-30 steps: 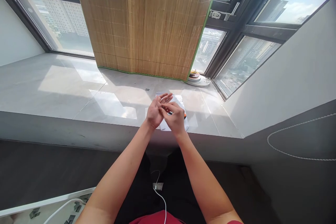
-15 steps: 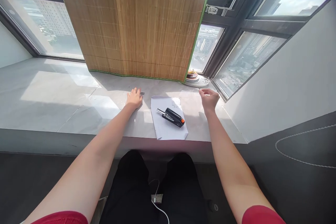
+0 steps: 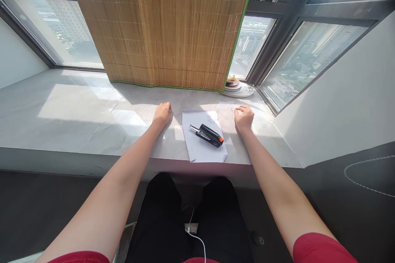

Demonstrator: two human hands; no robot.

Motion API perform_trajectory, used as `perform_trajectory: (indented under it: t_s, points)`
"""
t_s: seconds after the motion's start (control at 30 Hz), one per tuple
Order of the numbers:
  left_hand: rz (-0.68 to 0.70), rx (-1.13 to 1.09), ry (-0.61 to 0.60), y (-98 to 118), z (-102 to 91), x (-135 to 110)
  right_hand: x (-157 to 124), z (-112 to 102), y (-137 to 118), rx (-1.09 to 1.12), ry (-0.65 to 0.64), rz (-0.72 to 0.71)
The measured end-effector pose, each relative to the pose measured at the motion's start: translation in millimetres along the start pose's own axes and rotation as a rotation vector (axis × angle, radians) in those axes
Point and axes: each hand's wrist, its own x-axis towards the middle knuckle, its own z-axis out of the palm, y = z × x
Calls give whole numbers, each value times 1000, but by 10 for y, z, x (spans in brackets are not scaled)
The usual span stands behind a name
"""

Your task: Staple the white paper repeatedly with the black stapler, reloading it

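Left hand (image 3: 163,113) — spread before — now curled over the sill (image 3: 70,102).

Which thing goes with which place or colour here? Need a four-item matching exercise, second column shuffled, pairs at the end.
Things:
1. stapler
2. paper
3. plates
4. blind

Places, colours, states:
A. stacked near the window
B. hanging, brown with green edging
C. white, lying flat on the sill
D. black and orange

Pairs: 1-D, 2-C, 3-A, 4-B
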Motion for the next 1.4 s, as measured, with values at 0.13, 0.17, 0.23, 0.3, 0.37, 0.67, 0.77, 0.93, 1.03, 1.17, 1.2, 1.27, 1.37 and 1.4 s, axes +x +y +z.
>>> perform_trajectory:
  t_s: [0.13, 0.17, 0.23, 0.3, 0.37, 0.67, 0.77, 0.93, 1.03, 1.17, 1.2, 1.27, 1.37, 1.4]
  points:
    - [-14, -22, -4, 24, -49, -20, -674, -178, -416, 310, -277, -196]
    - [-25, -39, 0, 31, -61, -34, -828, -195, -495, 343, -368, -278]
    - [-59, -77, 13, 54, -76, -80, -1041, -200, -595, 347, -505, -415]
    - [-98, -129, 48, 107, -72, -153, -1124, -183, -623, 317, -577, -473]
    - [-133, -217, 85, 203, -44, -257, -1123, -166, -607, 301, -605, -476]
    - [166, -632, 110, 868, 122, -868, -1092, -175, -543, 336, -457, -480]
    - [265, -610, 99, 942, 110, -939, -1090, -161, -534, 336, -471, -484]
    - [375, -482, 17, 970, 110, -958, -1089, -153, -515, 340, -466, -498]
    - [432, -363, -32, 997, 109, -973, -1091, -159, -509, 337, -473, -501]
    - [429, -367, -69, 1012, 84, -997, -1089, -164, -504, 341, -474, -502]
    - [425, -391, -84, 1010, 76, -1001, -1089, -165, -503, 340, -476, -501]
    - [422, -439, -112, 1004, 63, -1007, -1087, -166, -503, 337, -481, -495]
    - [427, -488, -139, 1001, 49, -1014, -1083, -171, -505, 335, -489, -481]
    - [432, -499, -143, 1002, 45, -1017, -1081, -174, -507, 335, -490, -478]
